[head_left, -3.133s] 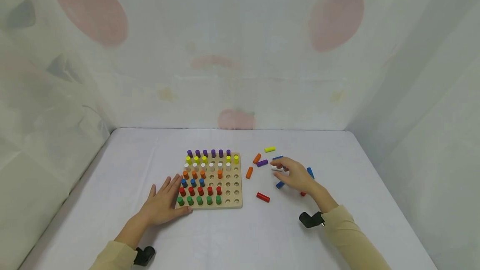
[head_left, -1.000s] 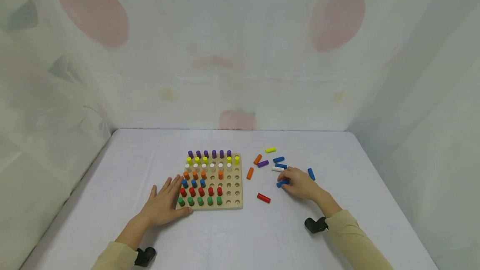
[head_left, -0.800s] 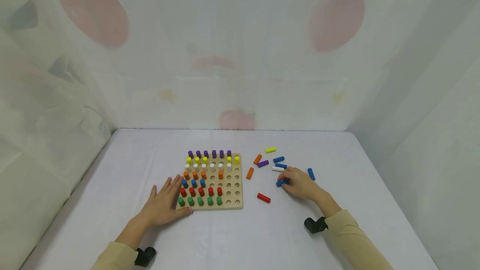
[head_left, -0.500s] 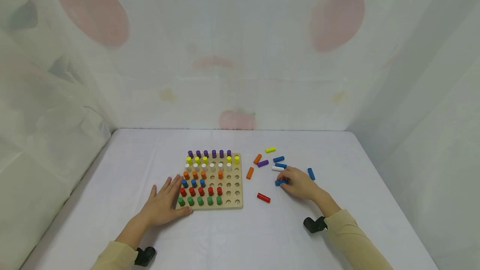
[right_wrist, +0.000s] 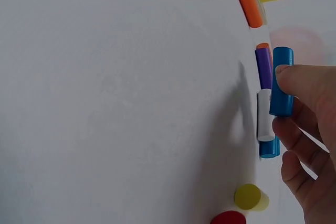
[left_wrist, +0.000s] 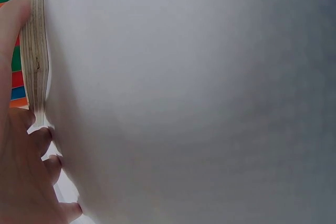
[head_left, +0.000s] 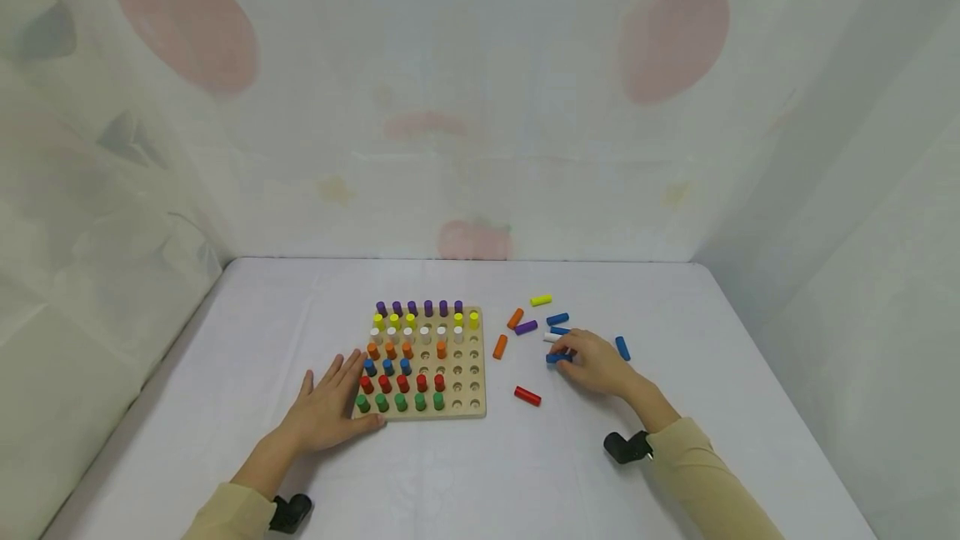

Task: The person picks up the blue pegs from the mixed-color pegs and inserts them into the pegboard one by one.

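A wooden pegboard (head_left: 465,407) stands left of centre on the table in the head view, with rows of purple, yellow, white, orange, blue, red and green pegs and some bare holes. Along its left side rests my left hand (head_left: 324,412), fingers straight and spread, thumb at the front edge. The left wrist view has the thumb (left_wrist: 16,14) touching the board's layered edge. To the right of the board, my right hand (head_left: 596,363) pinches a blue peg (right_wrist: 282,98) between thumb and fingers. In the right wrist view this peg appears raised off the table.
Loose pegs lie right of the board: orange (head_left: 500,347), purple (head_left: 526,327), yellow (head_left: 541,300), red (head_left: 527,396), white (head_left: 552,337) and blue (head_left: 622,347). Another yellow peg (right_wrist: 248,196) shows low in the right wrist view. A patterned curtain (head_left: 480,173) hangs behind the table.
My right hand has come down from above the white peg to a blue peg, taken it between thumb and fingers, and shifted it slightly left and away from me. The left hand stays put.
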Demonstrator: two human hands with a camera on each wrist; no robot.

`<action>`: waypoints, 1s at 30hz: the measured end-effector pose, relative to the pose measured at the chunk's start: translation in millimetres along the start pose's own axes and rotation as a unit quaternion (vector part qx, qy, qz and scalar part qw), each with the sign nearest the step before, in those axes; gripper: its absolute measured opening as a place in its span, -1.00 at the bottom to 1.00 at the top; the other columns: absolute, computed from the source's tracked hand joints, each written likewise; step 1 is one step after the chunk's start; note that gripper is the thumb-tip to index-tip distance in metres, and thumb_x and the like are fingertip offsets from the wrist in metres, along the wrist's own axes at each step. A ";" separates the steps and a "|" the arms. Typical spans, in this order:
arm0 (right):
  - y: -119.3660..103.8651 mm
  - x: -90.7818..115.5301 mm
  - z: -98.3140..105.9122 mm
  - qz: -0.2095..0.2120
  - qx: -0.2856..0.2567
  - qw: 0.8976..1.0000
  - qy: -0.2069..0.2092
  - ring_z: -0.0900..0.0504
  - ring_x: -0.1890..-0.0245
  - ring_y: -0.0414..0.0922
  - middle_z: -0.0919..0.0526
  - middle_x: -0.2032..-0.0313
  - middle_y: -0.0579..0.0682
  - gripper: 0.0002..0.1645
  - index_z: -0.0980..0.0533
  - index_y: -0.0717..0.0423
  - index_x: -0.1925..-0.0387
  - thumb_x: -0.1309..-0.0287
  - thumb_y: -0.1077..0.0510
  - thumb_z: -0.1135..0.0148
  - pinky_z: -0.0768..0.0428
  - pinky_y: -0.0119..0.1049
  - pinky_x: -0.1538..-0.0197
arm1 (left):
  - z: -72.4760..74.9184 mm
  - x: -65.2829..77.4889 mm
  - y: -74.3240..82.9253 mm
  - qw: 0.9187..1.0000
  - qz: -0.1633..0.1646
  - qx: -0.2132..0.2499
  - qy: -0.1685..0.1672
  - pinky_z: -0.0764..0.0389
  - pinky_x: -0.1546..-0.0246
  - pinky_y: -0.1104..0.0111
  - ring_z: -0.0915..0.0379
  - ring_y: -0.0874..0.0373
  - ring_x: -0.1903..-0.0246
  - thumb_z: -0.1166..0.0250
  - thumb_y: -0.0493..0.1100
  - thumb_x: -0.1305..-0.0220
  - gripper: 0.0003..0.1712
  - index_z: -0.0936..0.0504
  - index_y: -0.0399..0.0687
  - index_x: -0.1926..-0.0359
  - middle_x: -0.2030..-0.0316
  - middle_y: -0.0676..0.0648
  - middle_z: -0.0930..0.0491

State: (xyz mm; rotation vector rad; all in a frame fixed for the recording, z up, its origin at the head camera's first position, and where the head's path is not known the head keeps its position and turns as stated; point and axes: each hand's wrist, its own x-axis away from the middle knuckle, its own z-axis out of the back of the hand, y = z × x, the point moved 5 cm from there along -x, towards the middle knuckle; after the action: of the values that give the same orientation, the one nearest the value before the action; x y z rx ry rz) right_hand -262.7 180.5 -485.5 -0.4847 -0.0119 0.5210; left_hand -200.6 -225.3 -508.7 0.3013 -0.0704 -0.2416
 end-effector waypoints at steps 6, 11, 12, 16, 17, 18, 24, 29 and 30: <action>-4.3 -2.9 1.3 -0.001 -0.010 1.000 0.004 -0.49 0.25 -0.28 -0.57 0.25 -0.22 -0.81 -0.55 -0.06 0.18 -0.13 0.15 -0.22 -0.57 -0.29 0.10 | 0.4 -0.1 0.1 1.000 0.000 0.001 0.000 0.21 -0.20 -0.32 0.14 -0.21 -0.37 -0.12 0.58 0.15 0.27 -0.01 -0.11 -0.42 -0.40 -0.16 -0.01; -8.7 -4.5 0.8 0.002 -0.017 1.000 0.008 -0.52 0.23 -0.24 -0.58 0.21 -0.18 -0.78 -0.53 -0.01 0.14 -0.13 0.16 -0.22 -0.58 -0.24 0.07 | -0.1 -0.1 0.0 1.000 -0.002 0.001 0.002 0.21 -0.20 -0.32 0.14 -0.21 -0.37 -0.12 0.57 0.14 0.26 -0.01 -0.11 -0.41 -0.40 -0.16 -0.01; -9.5 -4.9 0.6 0.002 -0.018 1.000 0.010 -0.52 0.22 -0.24 -0.58 0.21 -0.17 -0.78 -0.53 -0.01 0.14 -0.13 0.17 -0.22 -0.58 -0.23 0.07 | -0.1 -0.1 0.0 1.000 -0.002 0.001 0.002 0.21 -0.20 -0.32 0.14 -0.21 -0.37 -0.12 0.58 0.14 0.27 -0.01 -0.11 -0.41 -0.40 -0.16 -0.01; -12.7 -6.9 0.0 0.006 -0.029 0.999 0.015 -0.53 0.22 -0.24 -0.58 0.22 -0.18 -0.77 -0.52 -0.01 0.13 -0.14 0.17 -0.22 -0.58 -0.24 0.07 | -0.1 -0.2 -0.1 1.000 -0.001 0.004 0.001 0.22 -0.20 -0.32 0.15 -0.21 -0.37 -0.12 0.58 0.15 0.27 -0.01 -0.11 -0.42 -0.40 -0.16 -0.01; -13.5 -7.6 -0.5 0.007 -0.033 0.999 0.016 -0.53 0.22 -0.24 -0.58 0.22 -0.18 -0.78 -0.52 -0.01 0.14 -0.14 0.17 -0.22 -0.58 -0.25 0.07 | 0.0 -0.1 0.0 1.000 -0.001 0.004 0.000 0.22 -0.20 -0.32 0.15 -0.21 -0.37 -0.12 0.58 0.15 0.27 -0.01 -0.11 -0.42 -0.40 -0.16 -0.01; -14.0 -8.3 -1.3 0.007 -0.036 0.999 0.016 -0.53 0.23 -0.25 -0.58 0.22 -0.18 -0.78 -0.51 -0.01 0.14 -0.14 0.17 -0.22 -0.58 -0.26 0.08 | 0.0 -0.1 0.1 1.000 -0.001 0.004 0.000 0.22 -0.20 -0.32 0.15 -0.21 -0.37 -0.12 0.58 0.15 0.27 -0.01 -0.11 -0.41 -0.40 -0.16 -0.01; -18.5 -13.5 -6.3 0.016 -0.042 0.998 0.032 -0.53 0.26 -0.26 -0.60 0.25 -0.17 -0.77 -0.50 0.01 0.15 -0.12 0.20 -0.22 -0.59 -0.28 0.12 | 0.1 0.2 0.3 1.000 0.001 0.005 0.000 0.23 -0.20 -0.32 0.15 -0.21 -0.38 -0.12 0.58 0.14 0.27 0.00 -0.11 -0.42 -0.40 -0.16 0.00; -26.1 -19.0 -8.9 0.037 -0.050 0.997 0.044 -0.54 0.27 -0.26 -0.61 0.24 -0.16 -0.73 -0.51 0.05 0.09 -0.13 0.22 -0.20 -0.60 -0.27 0.17 | 0.0 0.4 0.3 1.000 0.001 0.005 0.002 0.23 -0.20 -0.32 0.15 -0.21 -0.37 -0.13 0.57 0.15 0.27 0.00 -0.10 -0.42 -0.40 -0.16 -0.01; -27.7 -20.1 -9.5 0.039 -0.051 0.997 0.044 -0.53 0.27 -0.26 -0.61 0.24 -0.17 -0.71 -0.51 0.04 0.07 -0.13 0.22 -0.20 -0.60 -0.29 0.18 | -0.1 0.4 0.3 1.000 0.001 0.006 0.003 0.23 -0.20 -0.32 0.15 -0.21 -0.37 -0.13 0.57 0.15 0.27 0.00 -0.10 -0.42 -0.40 -0.16 -0.01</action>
State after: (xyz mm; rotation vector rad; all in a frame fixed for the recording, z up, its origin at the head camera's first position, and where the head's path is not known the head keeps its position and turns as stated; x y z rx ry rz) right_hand -265.7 145.6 -479.3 -0.6087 0.0661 0.5760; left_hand -200.1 -225.1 -508.7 0.3141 -0.0671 -0.2388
